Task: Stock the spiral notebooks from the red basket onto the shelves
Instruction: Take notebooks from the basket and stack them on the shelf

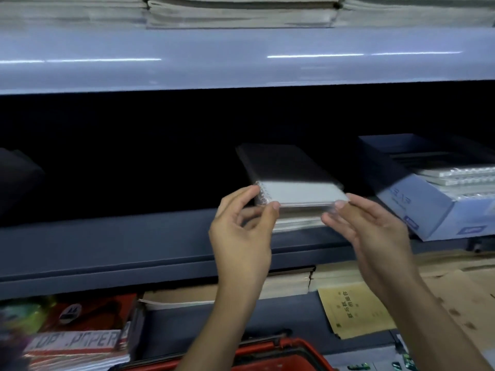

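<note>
Nearest, the red basket (281, 352) sits at the lower edge. Above it, the left hand (241, 236) pinches the coil corner of the spiral notebook (292, 180); the right hand (375, 228) touches its opposite corner, fingers loosely extended. The notebook rests atop a short stack on the shelf (134, 245). Judged light, stiff, with a slippery clear wrap; best held at its edges.
</note>
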A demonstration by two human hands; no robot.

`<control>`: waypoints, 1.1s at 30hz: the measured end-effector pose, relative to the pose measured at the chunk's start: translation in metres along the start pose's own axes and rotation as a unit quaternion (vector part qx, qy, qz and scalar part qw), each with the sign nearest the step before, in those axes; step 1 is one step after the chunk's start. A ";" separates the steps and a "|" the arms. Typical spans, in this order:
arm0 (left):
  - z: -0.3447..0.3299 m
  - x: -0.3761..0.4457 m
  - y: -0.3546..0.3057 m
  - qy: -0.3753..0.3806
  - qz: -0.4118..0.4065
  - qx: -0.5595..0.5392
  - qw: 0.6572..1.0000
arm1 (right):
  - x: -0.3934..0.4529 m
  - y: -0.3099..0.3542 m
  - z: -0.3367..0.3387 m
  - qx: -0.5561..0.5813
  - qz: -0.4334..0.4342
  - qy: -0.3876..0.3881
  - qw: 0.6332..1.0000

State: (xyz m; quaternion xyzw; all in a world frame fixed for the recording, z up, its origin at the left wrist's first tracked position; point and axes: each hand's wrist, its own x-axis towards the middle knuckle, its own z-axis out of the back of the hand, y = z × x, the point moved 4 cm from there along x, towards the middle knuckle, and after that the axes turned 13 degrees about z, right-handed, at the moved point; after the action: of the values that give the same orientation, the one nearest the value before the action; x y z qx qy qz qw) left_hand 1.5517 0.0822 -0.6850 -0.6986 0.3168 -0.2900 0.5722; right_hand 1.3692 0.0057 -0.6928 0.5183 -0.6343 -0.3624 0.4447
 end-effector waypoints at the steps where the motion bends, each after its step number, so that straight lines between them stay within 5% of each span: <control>1: -0.001 0.002 0.001 -0.008 -0.006 0.009 1.000 | 0.001 -0.002 0.000 -0.008 0.010 -0.014 1.000; 8: -0.011 0.031 0.000 -0.063 0.028 0.027 0.997 | 0.030 -0.019 -0.021 -0.041 0.022 -0.048 0.998; 14: -0.015 0.042 0.003 -0.039 0.048 0.050 0.997 | 0.042 -0.026 -0.029 -0.044 0.001 -0.085 0.995; 26: 0.045 -0.016 0.005 -0.017 0.029 0.079 0.996 | -0.052 -0.013 -0.021 -0.173 0.080 0.066 0.979; 33: 0.089 -0.077 0.083 -0.008 0.112 0.070 0.991 | -0.130 -0.064 0.023 -0.239 -0.045 0.117 0.963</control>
State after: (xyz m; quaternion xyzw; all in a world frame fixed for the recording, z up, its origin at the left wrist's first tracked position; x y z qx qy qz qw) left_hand 1.5628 0.1847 -0.7854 -0.6192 0.3672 -0.2398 0.6514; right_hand 1.3775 0.1199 -0.7836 0.4638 -0.4489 -0.4603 0.6095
